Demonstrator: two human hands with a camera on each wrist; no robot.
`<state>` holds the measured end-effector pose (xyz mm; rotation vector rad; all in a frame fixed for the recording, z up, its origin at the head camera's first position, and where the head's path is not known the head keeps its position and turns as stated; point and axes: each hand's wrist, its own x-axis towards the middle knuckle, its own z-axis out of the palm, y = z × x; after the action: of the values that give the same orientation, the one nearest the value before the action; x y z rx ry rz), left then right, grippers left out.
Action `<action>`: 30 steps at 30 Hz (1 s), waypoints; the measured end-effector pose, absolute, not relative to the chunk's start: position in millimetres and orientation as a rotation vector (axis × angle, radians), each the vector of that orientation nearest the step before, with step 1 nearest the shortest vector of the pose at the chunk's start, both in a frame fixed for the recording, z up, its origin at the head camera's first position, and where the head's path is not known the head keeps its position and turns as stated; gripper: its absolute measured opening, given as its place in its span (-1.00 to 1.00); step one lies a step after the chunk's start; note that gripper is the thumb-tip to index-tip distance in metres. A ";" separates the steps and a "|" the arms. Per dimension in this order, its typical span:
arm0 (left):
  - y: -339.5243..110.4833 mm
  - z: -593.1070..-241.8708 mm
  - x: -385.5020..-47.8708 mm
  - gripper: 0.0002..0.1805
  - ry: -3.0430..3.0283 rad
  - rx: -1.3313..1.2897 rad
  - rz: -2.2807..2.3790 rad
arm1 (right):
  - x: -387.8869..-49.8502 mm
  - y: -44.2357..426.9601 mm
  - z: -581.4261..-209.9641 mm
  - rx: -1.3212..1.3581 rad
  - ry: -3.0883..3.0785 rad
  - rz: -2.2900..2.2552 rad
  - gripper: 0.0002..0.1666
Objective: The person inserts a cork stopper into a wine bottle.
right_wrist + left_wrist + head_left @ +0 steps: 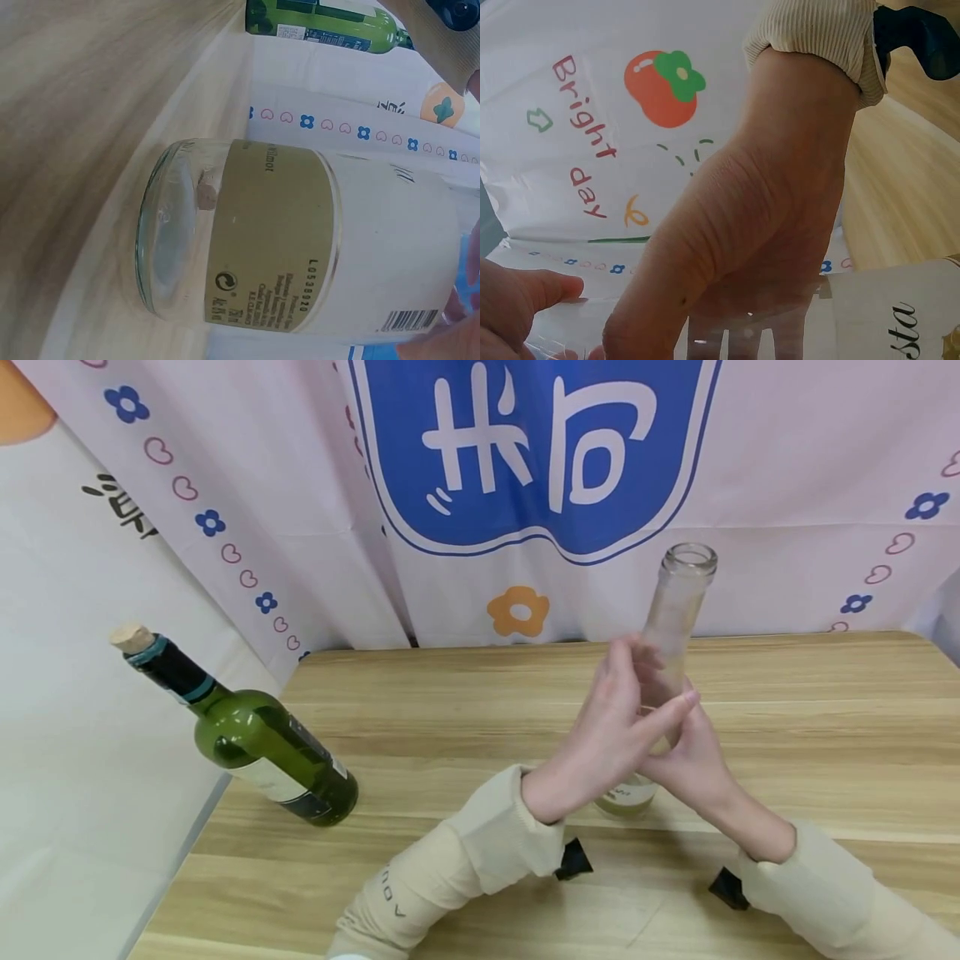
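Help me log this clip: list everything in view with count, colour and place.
Table: one, light wood, across the lower head view.
Clear bottle: one, colourless glass, at the table's right side.
Label: one visible area, white and tan, on the clear bottle.
Green bottle: one, green, standing at the table's left.
Cork: one, pale tan, in the green bottle's mouth.
Printed cloth: number of pieces unclear, whitish with coloured prints, behind the table.
Small pieces: two, black, low in the head view.
Sleeves: two, cream, on the forearms.
Left hand: one, bare, at the clear bottle.
Right hand: one, bare, at the clear bottle.
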<state>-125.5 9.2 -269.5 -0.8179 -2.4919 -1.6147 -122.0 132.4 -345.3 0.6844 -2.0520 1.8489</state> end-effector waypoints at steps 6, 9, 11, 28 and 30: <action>9.7 -272.6 -125.4 -0.53 -2.483 -0.838 -1.583 | -121.5 132.9 -348.0 0.676 -2.043 1.868 -0.06; 8.7 -273.9 -125.4 -0.48 -2.478 -0.851 -1.566 | -121.9 132.2 -347.9 0.670 -2.048 1.849 -0.06; 7.2 -274.5 -125.8 -0.44 -2.486 -0.867 -1.573 | -122.2 131.5 -347.6 0.677 -2.029 1.857 -0.06; -53.1 -300.8 -176.3 -0.30 -2.730 -1.397 -1.481 | -126.4 129.7 -350.7 0.757 -1.950 1.845 -0.06; -58.7 -307.2 -182.9 -0.28 -2.818 -1.416 -1.398 | -126.0 130.0 -351.1 0.750 -1.953 1.843 -0.04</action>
<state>-182.9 -58.7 -307.2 -1.4159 -2.8185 -1.3980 -126.0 130.0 -351.1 0.7496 -1.9528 1.8435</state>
